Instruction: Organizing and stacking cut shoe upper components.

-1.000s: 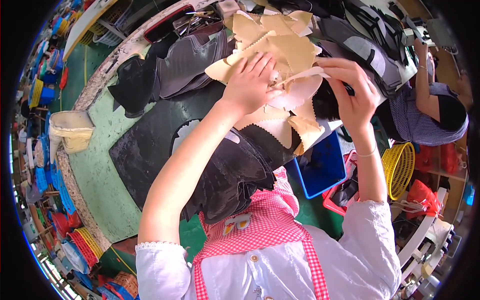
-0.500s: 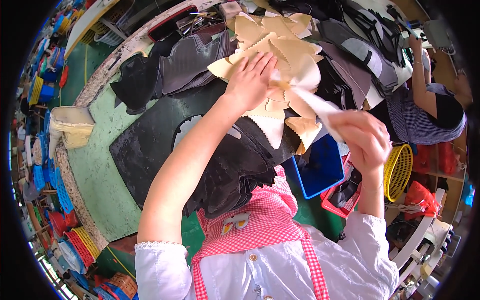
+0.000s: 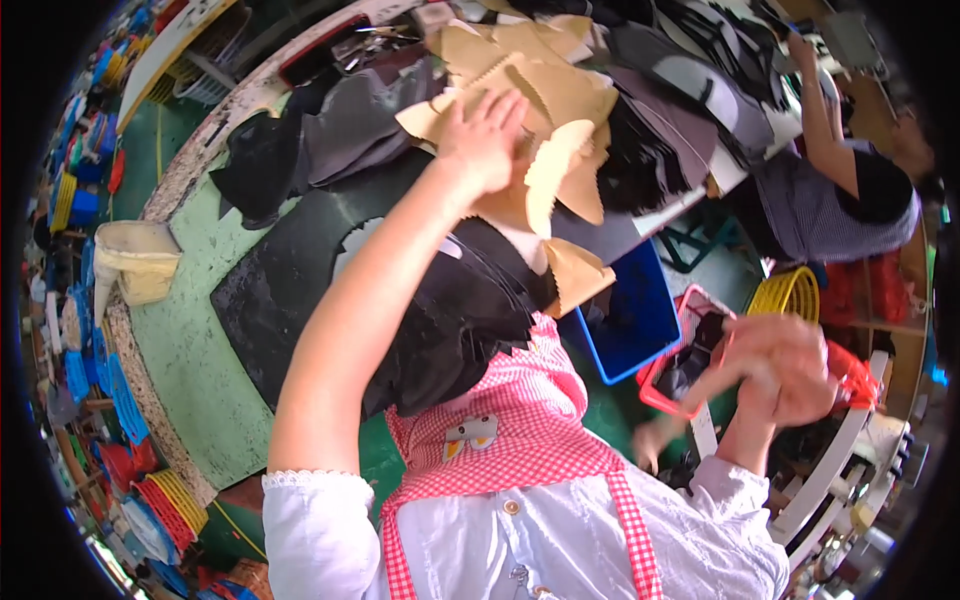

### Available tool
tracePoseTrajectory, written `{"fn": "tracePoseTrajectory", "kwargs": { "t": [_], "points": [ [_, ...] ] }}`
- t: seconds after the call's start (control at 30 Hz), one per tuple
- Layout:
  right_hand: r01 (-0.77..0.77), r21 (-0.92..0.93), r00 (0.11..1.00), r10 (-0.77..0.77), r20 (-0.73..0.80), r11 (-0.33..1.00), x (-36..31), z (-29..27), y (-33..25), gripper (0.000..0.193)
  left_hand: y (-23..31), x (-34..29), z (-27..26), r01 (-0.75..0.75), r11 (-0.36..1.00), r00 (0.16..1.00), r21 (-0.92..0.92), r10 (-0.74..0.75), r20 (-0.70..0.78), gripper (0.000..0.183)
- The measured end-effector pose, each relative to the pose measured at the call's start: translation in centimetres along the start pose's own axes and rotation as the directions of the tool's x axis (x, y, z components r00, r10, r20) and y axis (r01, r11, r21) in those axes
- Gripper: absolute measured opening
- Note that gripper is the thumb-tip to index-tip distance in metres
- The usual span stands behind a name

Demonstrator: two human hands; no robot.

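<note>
My left hand (image 3: 485,140) lies flat on a heap of tan zigzag-edged cut pieces (image 3: 585,110), fingers stretched out and apart. Beside its fingers, one pale tan piece (image 3: 553,175) curls up from the heap. Another tan piece (image 3: 578,276) hangs over the table's edge next to the blue bin. My right hand (image 3: 780,365) is off to the right, above the floor near the red basket. Motion smears its fingers, so whether it holds anything is unclear. A pale strip (image 3: 704,432) shows below that hand; I cannot make out whether they touch.
Stacks of black cut pieces (image 3: 450,330) lie nearest me. Grey pieces (image 3: 365,125) lie farther left, with a yellowish block (image 3: 140,262) near the table edge. A blue bin (image 3: 632,345), a red basket (image 3: 655,390) and a yellow basket (image 3: 785,292) stand right. Another person (image 3: 835,205) works there.
My right hand has swung down and right, away from the heap, and the white strip it held no longer stretches to the pieces. My left hand stays on the heap.
</note>
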State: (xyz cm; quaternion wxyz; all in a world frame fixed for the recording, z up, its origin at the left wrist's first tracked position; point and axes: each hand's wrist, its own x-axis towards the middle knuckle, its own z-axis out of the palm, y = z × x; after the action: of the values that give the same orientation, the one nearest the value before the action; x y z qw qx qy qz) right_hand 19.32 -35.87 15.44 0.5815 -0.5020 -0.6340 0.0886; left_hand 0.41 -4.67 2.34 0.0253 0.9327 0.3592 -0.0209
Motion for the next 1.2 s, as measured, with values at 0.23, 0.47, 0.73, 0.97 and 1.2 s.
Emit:
{"fn": "tracePoseTrajectory", "kwargs": {
  "t": [0.23,0.47,0.73,0.97,1.2],
  "points": [
    [-0.355,-0.142,0.916,0.313,-0.251,0.924,3.5,2.0,4.5,0.01,-0.9,-2.7,-5.1,-0.351,0.708,0.934,-0.613,0.221,-0.279,0.047],
    [-0.314,-0.051,0.915,0.287,-0.283,0.948,6.4,5.6,6.8,0.009,8.6,-11.6,-10.9,-0.018,0.321,0.878,-0.947,0.459,0.139,0.043],
    [-0.401,-0.058,0.892,0.375,-0.251,0.914,6.7,4.8,12.0,0.012,12.8,-10.3,-7.7,0.225,-0.21,0.923,-0.951,0.359,0.139,0.039],
    [-0.224,0.831,0.732,0.651,-0.202,0.51,3.7,-9.2,23.5,0.013,15.1,-13.0,-10.7,-0.286,0.235,0.884,-0.929,0.438,-0.161,0.03],
    [-0.447,0.727,0.694,0.311,0.65,-0.521,4.8,1.5,15.1,0.033,14.9,-8.7,-13.1,-0.503,0.5,0.857,-0.705,0.181,-0.483,0.028]
  ]
}}
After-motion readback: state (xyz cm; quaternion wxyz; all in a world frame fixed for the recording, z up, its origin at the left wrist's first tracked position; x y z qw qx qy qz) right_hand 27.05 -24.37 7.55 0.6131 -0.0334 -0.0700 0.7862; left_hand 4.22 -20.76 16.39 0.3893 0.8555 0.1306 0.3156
